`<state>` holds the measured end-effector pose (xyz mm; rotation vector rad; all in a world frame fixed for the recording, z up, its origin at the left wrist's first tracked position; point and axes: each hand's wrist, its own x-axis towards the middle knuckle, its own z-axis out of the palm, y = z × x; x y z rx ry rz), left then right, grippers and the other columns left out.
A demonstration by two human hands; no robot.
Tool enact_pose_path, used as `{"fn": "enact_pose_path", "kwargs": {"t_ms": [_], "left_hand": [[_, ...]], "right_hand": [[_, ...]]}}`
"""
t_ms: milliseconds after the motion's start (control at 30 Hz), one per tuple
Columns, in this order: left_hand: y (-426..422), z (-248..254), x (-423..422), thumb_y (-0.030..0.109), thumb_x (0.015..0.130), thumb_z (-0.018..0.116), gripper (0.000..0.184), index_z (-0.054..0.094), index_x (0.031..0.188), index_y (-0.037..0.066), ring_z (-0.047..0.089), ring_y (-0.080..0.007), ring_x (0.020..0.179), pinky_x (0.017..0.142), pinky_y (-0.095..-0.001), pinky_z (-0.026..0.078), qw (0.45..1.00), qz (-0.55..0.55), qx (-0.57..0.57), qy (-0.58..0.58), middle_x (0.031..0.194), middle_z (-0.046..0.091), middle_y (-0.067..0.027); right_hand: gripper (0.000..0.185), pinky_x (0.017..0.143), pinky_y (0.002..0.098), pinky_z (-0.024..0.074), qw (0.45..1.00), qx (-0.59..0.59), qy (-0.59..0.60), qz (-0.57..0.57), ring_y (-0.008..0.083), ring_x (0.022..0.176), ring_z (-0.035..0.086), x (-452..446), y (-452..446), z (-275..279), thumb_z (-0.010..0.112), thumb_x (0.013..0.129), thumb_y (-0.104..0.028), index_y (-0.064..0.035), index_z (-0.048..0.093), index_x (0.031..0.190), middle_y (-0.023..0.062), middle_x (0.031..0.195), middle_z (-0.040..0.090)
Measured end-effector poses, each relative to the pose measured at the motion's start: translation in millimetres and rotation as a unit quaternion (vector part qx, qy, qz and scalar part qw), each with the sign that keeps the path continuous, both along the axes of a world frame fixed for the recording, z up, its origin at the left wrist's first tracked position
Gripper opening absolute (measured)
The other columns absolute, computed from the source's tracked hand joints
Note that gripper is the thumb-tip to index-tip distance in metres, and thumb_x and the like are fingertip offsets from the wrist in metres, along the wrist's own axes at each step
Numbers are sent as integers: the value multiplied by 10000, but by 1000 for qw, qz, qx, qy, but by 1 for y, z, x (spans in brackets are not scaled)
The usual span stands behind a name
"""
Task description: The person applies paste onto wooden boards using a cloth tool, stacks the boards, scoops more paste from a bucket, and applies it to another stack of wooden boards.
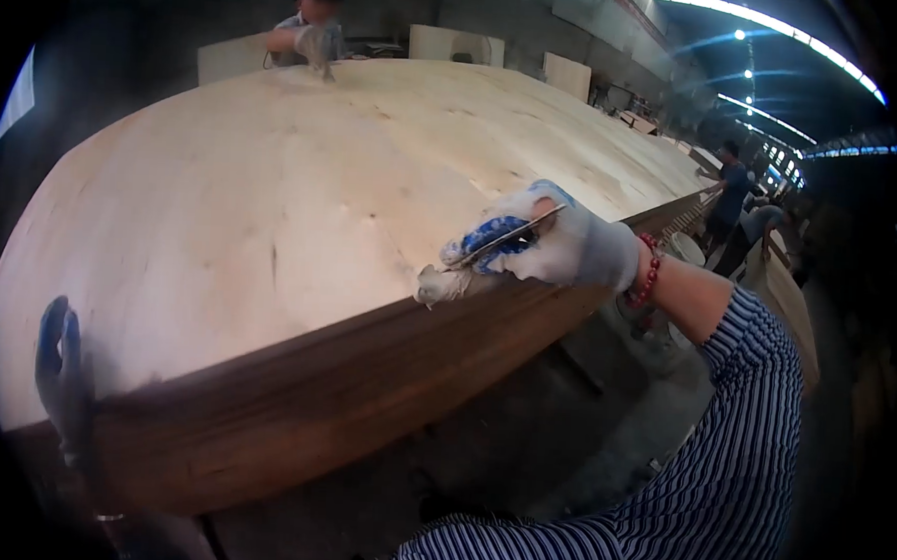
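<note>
My right hand (540,239), in a white glove with blue-coated fingers, is closed around a thin putty knife (515,238). A pale lump of putty-like paste (440,285) is at the knife's lower end, by the near edge of a large plywood sheet (271,222). At the far left, my left hand (62,368), in a dark bluish glove, is beside the sheet's near-left edge. Its fingers curl toward the thumb with a small gap showing. What they hold, if anything, is too dark to make out.
The sheet tops a thick stack (312,414) with layered sides. Across it a co-worker (314,34) leans over the surface with a gloved hand on it. More people (733,187) work at the right, near whitish buckets (685,255). Boards (459,45) stand along the back.
</note>
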<state>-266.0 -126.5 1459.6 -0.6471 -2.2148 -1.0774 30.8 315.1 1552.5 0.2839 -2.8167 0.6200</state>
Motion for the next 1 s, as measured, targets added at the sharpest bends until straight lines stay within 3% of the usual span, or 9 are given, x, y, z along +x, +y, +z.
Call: {"fn": "enact_pose_path", "kwargs": {"t_ms": [200, 267, 367, 467, 500, 567, 633, 833, 1000], "left_hand": [[38, -6, 14, 141, 968, 508, 312, 576, 1222, -26, 558, -178, 1107, 960, -287, 428, 979, -87, 176, 45, 1201, 610, -109], [27, -4, 21, 136, 971, 496, 313, 573, 1219, -40, 552, -187, 1121, 981, -295, 417, 953, -149, 263, 24, 1210, 603, -114], [2, -5, 49, 120, 990, 439, 334, 529, 1266, -44, 528, -221, 1181, 1027, -319, 394, 966, -115, 223, 69, 1271, 567, -133], [-25, -11, 78, 96, 1003, 381, 359, 479, 1317, -49, 494, -246, 1242, 1077, -338, 362, 980, -57, 144, 125, 1339, 520, -153], [-28, -7, 97, 98, 1003, 381, 358, 480, 1310, -57, 500, -246, 1235, 1079, -340, 359, 983, -5, 134, 124, 1338, 519, -156], [-54, -12, 117, 110, 1003, 385, 352, 502, 1285, -64, 509, -240, 1216, 1062, -340, 369, 980, 13, 153, 126, 1332, 522, -161], [-105, -27, 120, 120, 1005, 383, 355, 503, 1285, -62, 505, -238, 1219, 1057, -337, 373, 983, 69, 101, 135, 1343, 511, -163], [-150, -60, 155, 156, 1017, 368, 375, 484, 1307, -50, 485, -239, 1243, 1057, -336, 378, 971, 167, 107, 133, 1379, 474, -169], [-197, -78, 133, 154, 1020, 362, 374, 479, 1314, -44, 482, -241, 1247, 1058, -338, 377, 970, 182, 108, 116, 1383, 471, -169]], "right_hand": [[208, 763, 283, 540, 948, -291, 127, -6, 126, 854, 649, -52, 0, 15, 674, 808, -12, 9, 686, 1014, 70, 951, 701], [190, 717, 289, 551, 877, -477, 58, -2, 124, 779, 636, -86, -10, 27, 647, 848, -44, 10, 654, 1030, 47, 841, 664], [96, 640, 365, 589, 756, -641, -85, 100, 228, 705, 667, -171, 7, -1, 587, 856, -44, 3, 637, 923, 113, 789, 656], [184, 610, 339, 557, 938, -305, 46, -156, 247, 653, 664, -247, 25, -34, 638, 778, -149, 24, 653, 838, 158, 753, 670], [143, 603, 310, 541, 956, -220, 88, -174, 204, 670, 648, -275, 36, -34, 637, 756, -95, 13, 667, 843, 120, 754, 665], [131, 596, 282, 525, 965, -135, 125, -186, 161, 686, 631, -287, 34, -31, 636, 734, -41, 2, 681, 848, 81, 755, 660], [373, 689, 338, 528, 996, -81, 1, -41, 257, 756, 670, -258, 22, -13, 774, 653, -242, 38, 655, 869, 169, 807, 686], [245, 736, 254, 514, 984, -133, -109, 49, 114, 827, 648, -93, -52, 8, 752, 737, -107, -32, 706, 965, 65, 921, 716], [322, 803, 282, 534, 907, -406, -101, 45, 157, 919, 655, -67, -68, 10, 671, 778, 16, 30, 646, 1099, 95, 971, 704]]}}
